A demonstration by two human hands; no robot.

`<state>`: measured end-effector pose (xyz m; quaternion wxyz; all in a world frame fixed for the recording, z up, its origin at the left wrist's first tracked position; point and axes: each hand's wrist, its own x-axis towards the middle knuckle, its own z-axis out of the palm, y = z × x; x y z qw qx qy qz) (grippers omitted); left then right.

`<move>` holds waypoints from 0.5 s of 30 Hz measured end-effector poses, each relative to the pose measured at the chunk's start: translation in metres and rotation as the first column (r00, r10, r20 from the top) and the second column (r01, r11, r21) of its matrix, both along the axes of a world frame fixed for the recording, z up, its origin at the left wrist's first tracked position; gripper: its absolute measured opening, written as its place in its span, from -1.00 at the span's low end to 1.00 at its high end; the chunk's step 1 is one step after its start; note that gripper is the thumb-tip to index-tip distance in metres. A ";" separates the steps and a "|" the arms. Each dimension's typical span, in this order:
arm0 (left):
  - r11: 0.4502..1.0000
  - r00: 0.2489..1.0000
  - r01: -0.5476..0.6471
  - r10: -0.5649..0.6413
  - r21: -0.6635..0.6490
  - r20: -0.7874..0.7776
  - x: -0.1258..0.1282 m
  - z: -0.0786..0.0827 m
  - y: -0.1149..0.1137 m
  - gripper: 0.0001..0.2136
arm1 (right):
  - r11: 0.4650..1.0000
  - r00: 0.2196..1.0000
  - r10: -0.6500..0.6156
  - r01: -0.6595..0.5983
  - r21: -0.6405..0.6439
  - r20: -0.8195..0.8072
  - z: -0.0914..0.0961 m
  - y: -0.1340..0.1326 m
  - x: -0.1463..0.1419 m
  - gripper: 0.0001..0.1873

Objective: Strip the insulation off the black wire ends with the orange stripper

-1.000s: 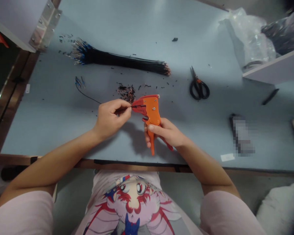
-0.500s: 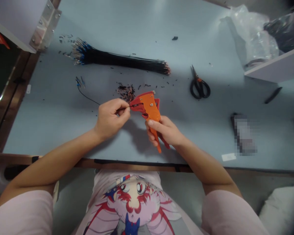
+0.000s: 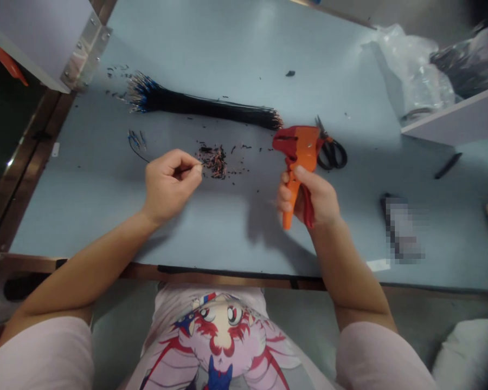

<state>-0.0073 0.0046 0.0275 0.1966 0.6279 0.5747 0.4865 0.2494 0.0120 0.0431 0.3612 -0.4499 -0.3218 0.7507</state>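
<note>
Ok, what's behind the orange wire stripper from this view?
The orange wire stripper covers part of the blades of the black-handled scissors; their finger loops and blade tips still show.

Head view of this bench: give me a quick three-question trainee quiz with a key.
1. True or false: the right hand grips the orange wire stripper.
2. Fill in the blank: the pile of wire scraps lies nearer the ___ hand.
3. Which tool lies just right of the stripper's head? A) black-handled scissors B) pliers C) a soldering iron

Key: 1 true; 2 left; 3 A
</note>
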 end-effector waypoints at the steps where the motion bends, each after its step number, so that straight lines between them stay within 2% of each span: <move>1: 1.000 1.000 0.007 -0.006 -0.012 0.024 0.000 -0.001 0.001 -0.92 | 0.998 0.998 0.055 -0.054 -0.014 0.033 0.000 0.000 0.001 -0.67; 3: 0.999 0.998 0.034 -0.032 -0.038 0.059 0.002 -0.003 0.001 -0.93 | 0.978 0.973 0.202 -0.196 -0.066 0.107 -0.002 -0.002 0.000 -0.66; 5: 0.998 0.996 0.050 -0.046 -0.048 0.080 0.004 -0.006 0.001 -0.93 | 0.954 0.948 0.292 -0.280 -0.105 0.127 -0.006 -0.007 -0.005 -0.66; 15: 0.993 0.990 0.083 -0.073 -0.083 0.122 0.007 -0.011 -0.001 -0.93 | 0.952 0.953 0.304 -0.304 -0.031 0.002 -0.011 -0.016 -0.014 -0.72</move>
